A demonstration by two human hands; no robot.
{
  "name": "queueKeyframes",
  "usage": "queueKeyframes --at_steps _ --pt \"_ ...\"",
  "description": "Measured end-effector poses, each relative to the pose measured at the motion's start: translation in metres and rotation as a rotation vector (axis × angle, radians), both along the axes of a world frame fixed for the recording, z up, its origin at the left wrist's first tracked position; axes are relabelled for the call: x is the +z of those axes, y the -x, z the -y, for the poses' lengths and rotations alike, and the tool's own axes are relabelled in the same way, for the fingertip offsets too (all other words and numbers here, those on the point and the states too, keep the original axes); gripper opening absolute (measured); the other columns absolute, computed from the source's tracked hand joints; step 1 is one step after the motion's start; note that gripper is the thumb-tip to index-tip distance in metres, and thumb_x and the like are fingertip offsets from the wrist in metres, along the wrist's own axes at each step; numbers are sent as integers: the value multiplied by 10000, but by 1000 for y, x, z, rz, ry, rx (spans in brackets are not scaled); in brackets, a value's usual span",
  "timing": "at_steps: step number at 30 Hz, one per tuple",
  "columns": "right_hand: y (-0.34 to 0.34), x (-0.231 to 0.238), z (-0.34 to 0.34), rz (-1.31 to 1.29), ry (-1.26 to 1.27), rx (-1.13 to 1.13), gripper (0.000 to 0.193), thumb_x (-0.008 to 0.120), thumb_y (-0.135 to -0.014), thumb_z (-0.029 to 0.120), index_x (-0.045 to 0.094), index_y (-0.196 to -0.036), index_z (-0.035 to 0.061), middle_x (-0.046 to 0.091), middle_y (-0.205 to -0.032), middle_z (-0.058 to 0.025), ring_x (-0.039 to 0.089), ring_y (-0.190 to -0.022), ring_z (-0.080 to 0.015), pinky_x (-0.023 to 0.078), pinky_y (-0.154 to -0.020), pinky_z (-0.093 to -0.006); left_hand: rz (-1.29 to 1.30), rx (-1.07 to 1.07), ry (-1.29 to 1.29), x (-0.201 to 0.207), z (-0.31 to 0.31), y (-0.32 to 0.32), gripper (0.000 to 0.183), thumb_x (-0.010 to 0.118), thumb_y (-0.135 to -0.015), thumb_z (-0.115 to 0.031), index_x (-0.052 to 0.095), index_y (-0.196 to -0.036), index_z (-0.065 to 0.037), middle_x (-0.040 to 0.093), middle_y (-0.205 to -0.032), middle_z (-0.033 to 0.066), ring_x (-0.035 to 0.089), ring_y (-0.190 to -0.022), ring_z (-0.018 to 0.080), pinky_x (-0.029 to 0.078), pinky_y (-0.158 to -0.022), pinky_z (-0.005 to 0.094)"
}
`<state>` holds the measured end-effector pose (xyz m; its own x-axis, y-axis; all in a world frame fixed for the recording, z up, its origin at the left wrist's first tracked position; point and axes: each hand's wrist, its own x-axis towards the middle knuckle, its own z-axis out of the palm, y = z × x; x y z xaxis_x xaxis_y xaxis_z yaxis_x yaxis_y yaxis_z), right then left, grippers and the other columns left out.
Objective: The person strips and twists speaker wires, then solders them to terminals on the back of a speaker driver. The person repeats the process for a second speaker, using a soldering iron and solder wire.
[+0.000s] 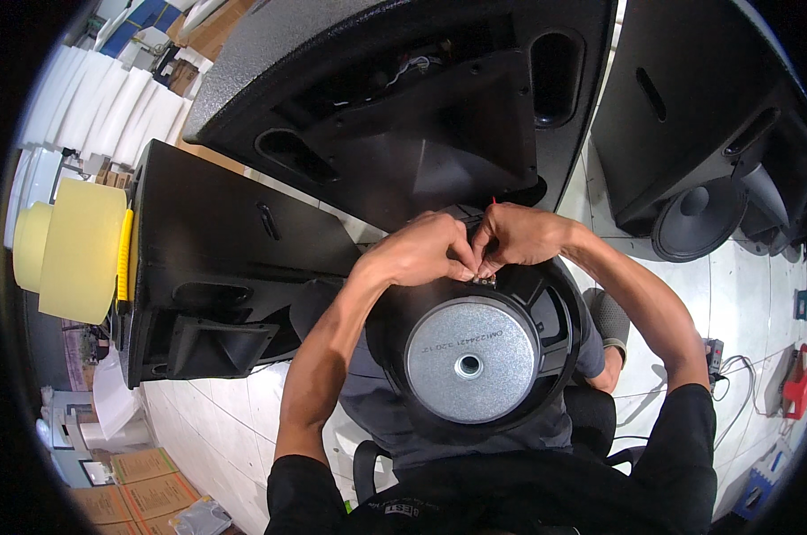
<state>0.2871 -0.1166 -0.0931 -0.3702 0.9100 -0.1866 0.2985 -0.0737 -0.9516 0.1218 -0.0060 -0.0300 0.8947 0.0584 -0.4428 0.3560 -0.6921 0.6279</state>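
Note:
A large round speaker driver (472,343) rests on my lap, its silver magnet face up and its black basket around it. At its far edge sits a small metal terminal (485,280). My left hand (426,251) and my right hand (521,235) meet there, thumbs and fingertips pinched closed over the terminal. What lies between the fingertips is too small and covered to make out. A bit of red, perhaps a wire (494,201), shows just beyond my right hand. Beyond the driver stands a big black speaker cabinet (421,152) with a horn and an opening showing loose wires.
Another black cabinet (234,232) stands at left, with yellow rolls (82,250) beside it. A third cabinet (680,98) at right has a cone driver (702,218) near it. Cables (742,383) and a red tool (801,382) lie on the tiled floor. Cardboard boxes (140,490) are at lower left.

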Motion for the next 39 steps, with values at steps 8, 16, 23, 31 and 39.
queueKeyframes --at_steps 8,16,23,31,39 --pt "-1 2 7 -7 -31 -52 173 773 -778 48 761 -947 11 745 -844 -97 688 -761 -155 546 -751 -280 485 -353 -270 -3 3 1 126 780 -708 -139 745 -809 -74 656 -749 54 612 -777 239 466 -788 360" --pt "1 1 12 -21 -89 -80 187 748 -777 25 760 -964 17 748 -865 -107 701 -788 -162 555 -764 -281 669 -421 -467 -14 1 14 136 782 -727 -153 685 -745 -59 644 -730 52 619 -715 206 471 -719 337" --pt "1 -1 15 -31 -81 -113 193 747 -784 25 757 -977 14 749 -876 -112 705 -812 -158 558 -771 -282 411 65 -392 3 15 18 171 757 -780 -140 736 -887 -8 698 -766 113 647 -737 213 498 -701 349" --pt "-2 -7 12 -40 -111 -88 206 742 -760 10 758 -966 8 742 -828 -107 676 -748 -148 538 -722 -290 -9 347 -109 16 35 6 261 751 -838 -208 748 -899 46 734 -806 175 706 -729 171 548 -692 317" --pt "1 -8 13 -17 -117 -124 179 734 -760 16 766 -936 20 739 -802 -110 672 -723 -152 532 -704 -306 -92 380 -177 14 38 7 336 766 -824 -291 755 -892 37 729 -800 189 708 -727 204 542 -716 331"
